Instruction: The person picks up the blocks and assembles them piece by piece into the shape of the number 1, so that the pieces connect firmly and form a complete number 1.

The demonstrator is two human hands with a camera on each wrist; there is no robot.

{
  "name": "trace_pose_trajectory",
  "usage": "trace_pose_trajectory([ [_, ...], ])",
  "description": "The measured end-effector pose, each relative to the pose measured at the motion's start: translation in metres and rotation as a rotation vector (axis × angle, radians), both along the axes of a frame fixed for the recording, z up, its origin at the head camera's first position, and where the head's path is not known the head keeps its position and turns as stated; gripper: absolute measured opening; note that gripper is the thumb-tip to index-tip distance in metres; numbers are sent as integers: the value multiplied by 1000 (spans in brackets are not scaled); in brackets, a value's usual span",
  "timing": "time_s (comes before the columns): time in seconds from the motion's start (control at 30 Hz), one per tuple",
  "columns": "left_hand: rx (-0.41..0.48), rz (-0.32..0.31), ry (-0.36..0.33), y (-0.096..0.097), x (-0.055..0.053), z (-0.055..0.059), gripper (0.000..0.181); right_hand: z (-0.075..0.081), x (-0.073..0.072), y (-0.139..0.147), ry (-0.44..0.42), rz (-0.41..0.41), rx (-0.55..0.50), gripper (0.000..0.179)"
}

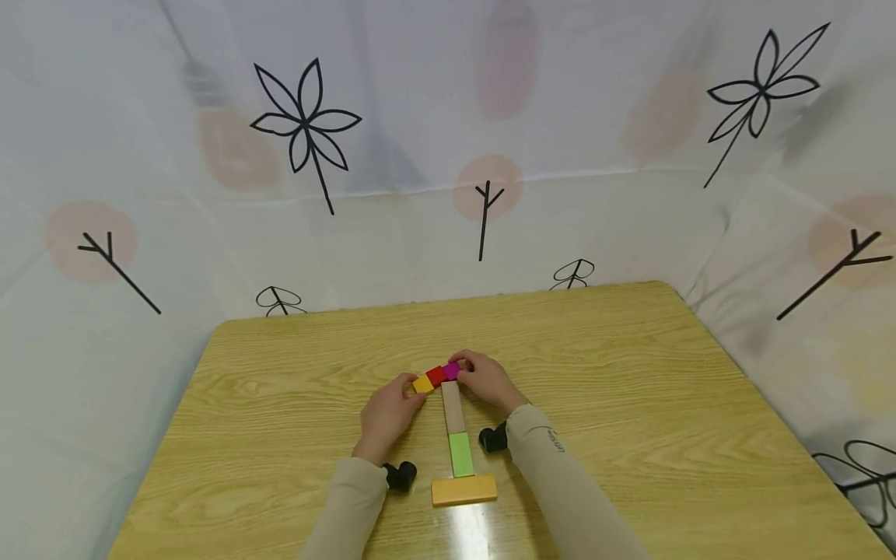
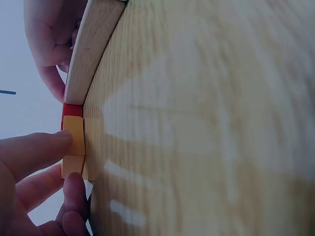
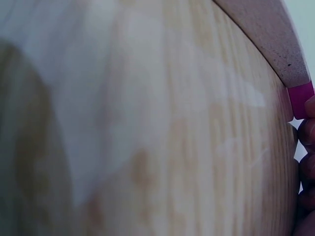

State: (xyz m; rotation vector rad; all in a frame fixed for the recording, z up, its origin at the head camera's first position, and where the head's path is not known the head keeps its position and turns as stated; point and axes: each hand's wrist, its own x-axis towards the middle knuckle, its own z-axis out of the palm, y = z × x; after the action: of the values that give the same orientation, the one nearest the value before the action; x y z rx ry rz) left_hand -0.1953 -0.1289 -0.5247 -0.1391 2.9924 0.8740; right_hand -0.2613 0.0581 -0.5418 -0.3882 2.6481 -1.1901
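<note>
A short row of small blocks, yellow, red and magenta, lies on the table at a slant. My left hand pinches the yellow block at the row's left end, thumb and fingers on its sides. At the other end the magenta block is held by the fingertips of my right hand. The red block sits between them. Just below the row, a pale wooden block runs toward me, meeting a light green block. An orange block lies crosswise at the bottom.
The wood-grain table has rounded far corners. A white cloth printed with black plant drawings hangs behind it and at both sides. A black wrist device sits by the left sleeve, another by the right.
</note>
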Motion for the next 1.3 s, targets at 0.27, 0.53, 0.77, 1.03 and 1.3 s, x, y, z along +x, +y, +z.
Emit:
trace_pose_trajectory([
  [0.27,8,0,-4,-1,-1,0,36,1,-1,-1,-2,2,0,23],
  [0.53,15,11,-27,-4,-2,-1,37,4,0,-3,-24,13,-9,25],
  [0.77,39,-5,-33,-5,-4,-4,43,3,-2,-4,-13,5,3,28],
  [1.03,59,-2,-45,-7,-3,-8,45,-4,-4,-3,-22,11,-4,31],
  [1.3,57,16,-29,-9,1,-10,50,-6,-3,0,-41,56,-72,35],
])
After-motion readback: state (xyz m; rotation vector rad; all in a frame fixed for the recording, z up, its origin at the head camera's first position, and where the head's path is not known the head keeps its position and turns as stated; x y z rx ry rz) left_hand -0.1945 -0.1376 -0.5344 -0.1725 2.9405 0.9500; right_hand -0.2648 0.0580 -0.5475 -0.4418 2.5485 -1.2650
